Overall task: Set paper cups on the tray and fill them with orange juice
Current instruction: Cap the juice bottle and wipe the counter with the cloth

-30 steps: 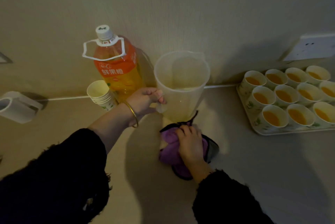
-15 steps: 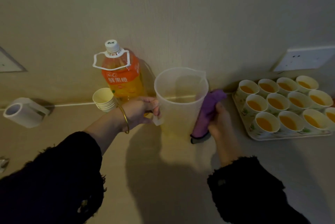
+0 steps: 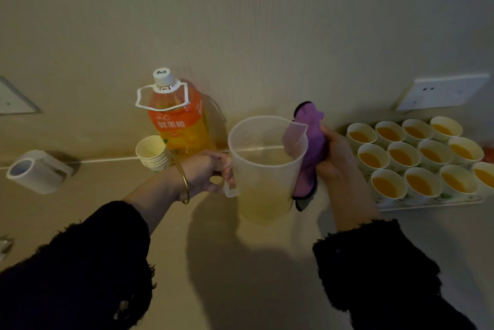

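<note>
My left hand [image 3: 204, 172] grips the handle of a clear plastic jug [image 3: 263, 169] held above the counter, with only a trace of pale juice at its bottom. My right hand [image 3: 338, 158] presses a purple cloth [image 3: 311, 142] against the jug's right side, near the spout. An orange juice bottle [image 3: 177, 122] with a white cap stands against the wall behind my left hand. A short stack of empty paper cups [image 3: 152, 151] sits beside it. On the right, a floral tray [image 3: 427, 200] holds several paper cups [image 3: 401, 154] filled with orange juice.
A white roll in a holder [image 3: 34, 172] lies at the far left of the counter. A wall socket [image 3: 443, 91] sits above the tray. The wall runs close behind everything. A small shiny object [image 3: 4, 245] is at the left edge.
My right hand lifted the purple cloth off the counter and brought it up against the jug's right side by the spout. My left hand kept holding the jug.
</note>
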